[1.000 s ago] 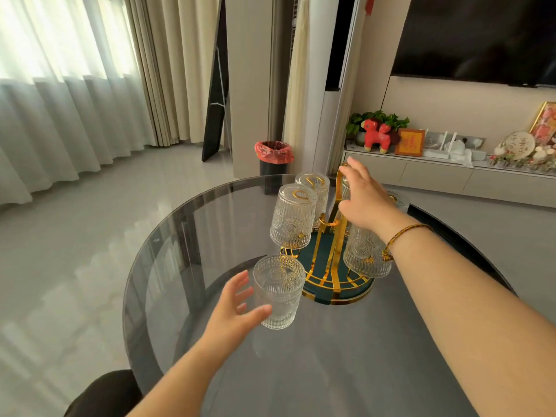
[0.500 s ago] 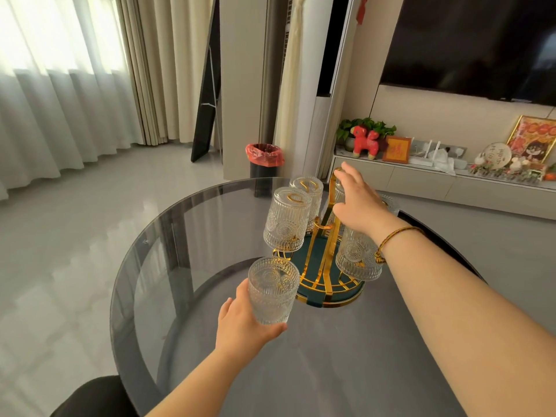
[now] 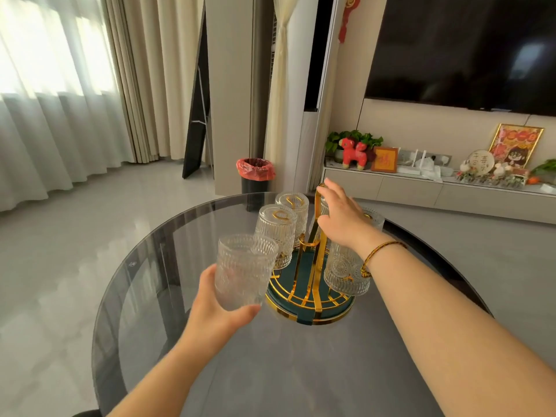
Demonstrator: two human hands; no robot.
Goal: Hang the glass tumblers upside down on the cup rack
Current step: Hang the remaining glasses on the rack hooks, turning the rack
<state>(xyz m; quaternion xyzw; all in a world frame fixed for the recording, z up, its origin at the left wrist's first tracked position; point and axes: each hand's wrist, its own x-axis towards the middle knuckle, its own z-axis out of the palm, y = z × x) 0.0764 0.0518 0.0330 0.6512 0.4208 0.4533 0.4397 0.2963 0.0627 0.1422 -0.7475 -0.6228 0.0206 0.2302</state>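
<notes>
Smoked grey glass, round and wide: the table (image 3: 168, 296), filling the lower part of the head view. Above and to the right, a dark wall screen (image 3: 463, 49), with no brand legible on it. On the table's far half, set just beyond the middle, the cup rack (image 3: 310, 284), gold wire over a dark green round base, its upright handle at the centre. Hung mouth-down on the rack's pegs: one ribbed glass tumbler (image 3: 276, 233) on the left, a second tumbler (image 3: 293, 207) just behind it, a third tumbler (image 3: 346, 272) on the right side under the forearm, and part of a fourth tumbler (image 3: 374, 219) showing past the wrist. Right hand (image 3: 343, 218) closed loosely over the top of the rack's handle, fingers bent around it. Left hand (image 3: 216, 308) wrapped around the bottom of a free tumbler (image 3: 243, 269), held clear of the table, mouth up and tipped toward the rack, just left of its base. Thin braided bracelet (image 3: 379, 251) on the right wrist. Beyond, a small framed orange plaque (image 3: 383, 159) on the low cabinet, with writing too small to read.
</notes>
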